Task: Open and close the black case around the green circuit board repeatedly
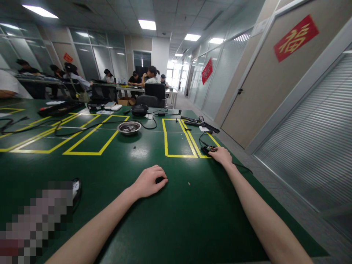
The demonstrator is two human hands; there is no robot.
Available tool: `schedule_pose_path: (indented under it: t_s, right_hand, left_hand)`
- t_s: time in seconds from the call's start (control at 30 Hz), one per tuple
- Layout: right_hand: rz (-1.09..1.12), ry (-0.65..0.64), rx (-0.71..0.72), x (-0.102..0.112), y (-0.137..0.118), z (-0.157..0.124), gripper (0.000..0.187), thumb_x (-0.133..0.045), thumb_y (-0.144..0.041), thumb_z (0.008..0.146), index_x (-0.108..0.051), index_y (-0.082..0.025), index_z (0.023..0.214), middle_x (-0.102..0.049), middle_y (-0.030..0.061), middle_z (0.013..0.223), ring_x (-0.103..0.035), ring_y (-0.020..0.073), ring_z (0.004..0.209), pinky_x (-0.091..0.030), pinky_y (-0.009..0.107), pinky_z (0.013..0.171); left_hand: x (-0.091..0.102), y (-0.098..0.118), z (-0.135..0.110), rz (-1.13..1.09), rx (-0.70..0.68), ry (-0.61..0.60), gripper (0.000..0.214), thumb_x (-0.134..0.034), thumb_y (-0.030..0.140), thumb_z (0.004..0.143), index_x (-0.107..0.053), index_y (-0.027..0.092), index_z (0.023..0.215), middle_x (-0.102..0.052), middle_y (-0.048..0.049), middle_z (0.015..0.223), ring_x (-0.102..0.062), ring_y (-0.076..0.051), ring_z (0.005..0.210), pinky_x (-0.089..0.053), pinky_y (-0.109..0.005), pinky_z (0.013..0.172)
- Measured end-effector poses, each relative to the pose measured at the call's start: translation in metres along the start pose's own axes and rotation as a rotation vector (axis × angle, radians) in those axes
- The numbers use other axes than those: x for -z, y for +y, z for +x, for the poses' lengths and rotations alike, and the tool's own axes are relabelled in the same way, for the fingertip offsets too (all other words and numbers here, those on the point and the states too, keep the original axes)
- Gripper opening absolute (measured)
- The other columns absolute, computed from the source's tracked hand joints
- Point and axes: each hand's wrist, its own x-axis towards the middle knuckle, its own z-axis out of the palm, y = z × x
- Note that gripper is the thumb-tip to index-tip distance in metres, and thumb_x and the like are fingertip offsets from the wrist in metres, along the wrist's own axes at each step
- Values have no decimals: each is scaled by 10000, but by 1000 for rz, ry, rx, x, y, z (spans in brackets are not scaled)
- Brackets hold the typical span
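My left hand (150,180) rests on the green table (189,212), its fingers curled in toward the thumb. A dark gap, seemingly shadow, shows between thumb and fingers, and I see nothing held there. Farther right, near the table's right edge, my right hand (222,156) closes on a small black device with colored wires (207,149). My fingers cover part of it. A black cable runs from its far side toward black rod-like parts (202,124) beyond. The device lies at the near end of a yellow-taped rectangle.
A shiny metal bowl (129,128) holds small pieces. Behind it sit a rounded black case (139,110) and a long black cable (90,126). At lower left lies a pixelated object (41,220). Another person's sleeve (11,84) is at far left. A closed door (261,62) stands at right.
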Motion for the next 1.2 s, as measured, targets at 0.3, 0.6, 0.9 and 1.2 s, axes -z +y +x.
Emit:
schedule_pose_path:
  t_s: [0.3,0.6,0.9,1.2]
  right_hand:
    - [123,-227,131,12,-34,-15,204,-713,-350,703,-766,-154,727,-691,82,703,-666,231,706,-437,276,592]
    - [459,-441,640,7,-84,-78,365,-651,-208,676,-789,-114,1000,-750,40,881,-648,199,812,-470,254,722]
    - [306,-614,1176,-2,-119,-158,230,-763,-150,660,-769,-168,889,-687,-19,757,-583,148,677,-378,231,625]
    - [517,-476,1125,17,-102,-162,293,-774,-177,723,-740,-216,1012,-679,25,952,-648,192,853,-499,288,758]
  left_hand:
    - [2,2,0,8,4,-3,157,-574,266,937,-697,204,862,-717,-40,909,-640,-193,897,-523,-306,800]
    - [6,4,1,12,-10,177,143,-570,275,935,-695,206,944,-724,-52,935,-651,-200,886,-521,-328,800]
    - [21,7,-1,4,-97,126,193,-701,378,809,-639,201,855,-683,-30,821,-629,-189,777,-485,-300,718]
    - [16,7,4,183,-70,-78,413,-846,507,677,-632,206,863,-673,-33,841,-601,-242,891,-487,-334,755]
